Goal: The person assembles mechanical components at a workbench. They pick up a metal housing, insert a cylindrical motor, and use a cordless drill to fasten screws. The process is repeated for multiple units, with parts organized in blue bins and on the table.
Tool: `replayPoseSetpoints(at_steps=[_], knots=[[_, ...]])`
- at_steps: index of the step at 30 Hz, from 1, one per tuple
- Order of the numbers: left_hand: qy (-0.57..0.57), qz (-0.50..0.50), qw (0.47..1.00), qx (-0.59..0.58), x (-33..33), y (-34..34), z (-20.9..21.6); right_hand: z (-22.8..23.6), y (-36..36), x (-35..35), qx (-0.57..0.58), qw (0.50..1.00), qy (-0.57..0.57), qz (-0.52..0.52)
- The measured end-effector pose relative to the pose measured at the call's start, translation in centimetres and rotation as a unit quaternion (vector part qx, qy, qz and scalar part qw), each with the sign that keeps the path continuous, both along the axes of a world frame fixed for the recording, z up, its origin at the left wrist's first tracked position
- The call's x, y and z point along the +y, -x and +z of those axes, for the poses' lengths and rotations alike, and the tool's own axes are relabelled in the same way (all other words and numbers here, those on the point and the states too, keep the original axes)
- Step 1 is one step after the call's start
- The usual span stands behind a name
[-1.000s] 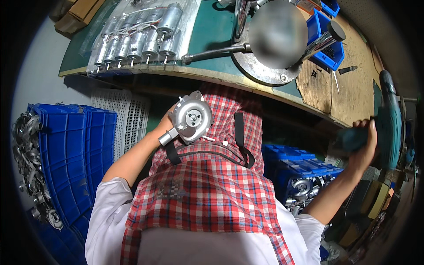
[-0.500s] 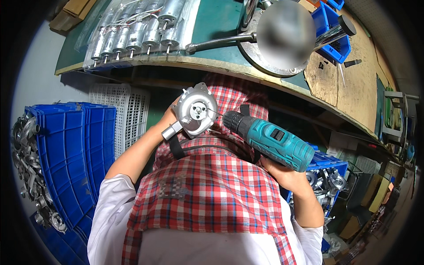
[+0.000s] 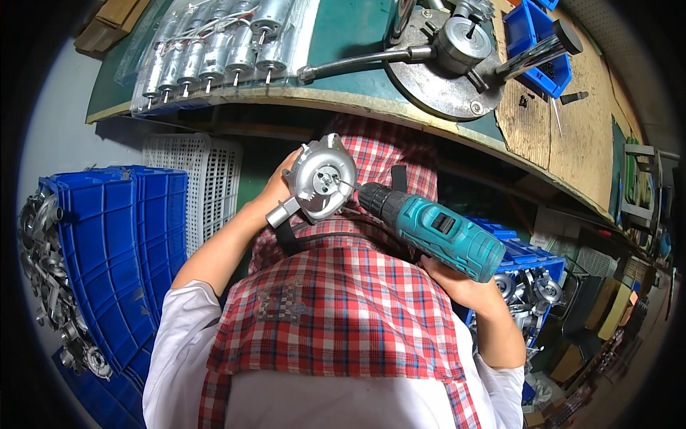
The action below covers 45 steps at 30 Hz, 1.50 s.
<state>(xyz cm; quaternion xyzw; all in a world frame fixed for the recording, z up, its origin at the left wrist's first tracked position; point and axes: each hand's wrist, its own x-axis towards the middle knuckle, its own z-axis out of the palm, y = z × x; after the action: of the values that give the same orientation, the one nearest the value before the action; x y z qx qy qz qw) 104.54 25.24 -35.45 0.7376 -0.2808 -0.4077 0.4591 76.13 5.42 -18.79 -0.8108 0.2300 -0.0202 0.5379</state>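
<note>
My left hand (image 3: pixel 283 179) grips a round silver metal housing (image 3: pixel 306 187) from its left side, with a short pipe stub pointing down-left. Several dark screws sit around the hub in its middle. A teal cordless drill (image 3: pixel 449 232) lies in the grip of my right hand (image 3: pixel 461 284), wrapped around the handle below the drill body, which hides most of the fingers. From the black chuck a thin bit (image 3: pixel 348 185) reaches left to the housing's hub, at or very near one of the screws. Both things are held over my lap, in front of the checked apron.
Above my hands runs the green workbench (image 3: pixel 343 43) with several silver motors (image 3: pixel 214 57), a round metal fixture with a lever (image 3: pixel 443 89), and a blue bin of small dark screws (image 3: pixel 525 32). Blue crates (image 3: pixel 107 243) of metal housings flank me; a white basket (image 3: pixel 214 171) stands left.
The housing has turned slightly, its open face leaning more toward the drill. My drill has shifted a little left, and its bit now reaches further into the hub.
</note>
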Motion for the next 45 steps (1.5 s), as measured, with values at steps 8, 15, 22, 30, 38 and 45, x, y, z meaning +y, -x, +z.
replayPoseSetpoints(at_steps=[8, 15, 22, 30, 38, 45], knots=[[0.004, -0.002, 1.000, 0.002, -0.7, 0.3, 1.6, -0.2, -0.2, -0.3, 0.008, 0.999, -0.030, -0.014], [0.014, -0.026, 0.995, -0.094, -1.5, 0.8, 3.1, -0.2, -0.5, -0.7, 0.001, 0.999, 0.003, 0.032], [0.015, -0.040, 0.986, -0.160, -1.6, 1.0, 3.5, 0.3, -0.8, -0.6, 0.028, 0.999, -0.011, 0.016], [0.026, -0.058, 0.984, -0.168, -1.7, 0.7, 3.3, 0.4, -0.5, -0.3, 0.024, 0.996, -0.075, -0.044], [0.026, -0.066, 0.988, -0.139, -1.7, 0.4, 3.1, 0.8, -0.5, -0.4, -0.019, 1.000, -0.017, -0.010], [0.030, -0.066, 0.986, -0.150, -1.6, 0.3, 3.0, 0.5, -1.1, -0.2, -0.018, 1.000, -0.024, 0.005]])
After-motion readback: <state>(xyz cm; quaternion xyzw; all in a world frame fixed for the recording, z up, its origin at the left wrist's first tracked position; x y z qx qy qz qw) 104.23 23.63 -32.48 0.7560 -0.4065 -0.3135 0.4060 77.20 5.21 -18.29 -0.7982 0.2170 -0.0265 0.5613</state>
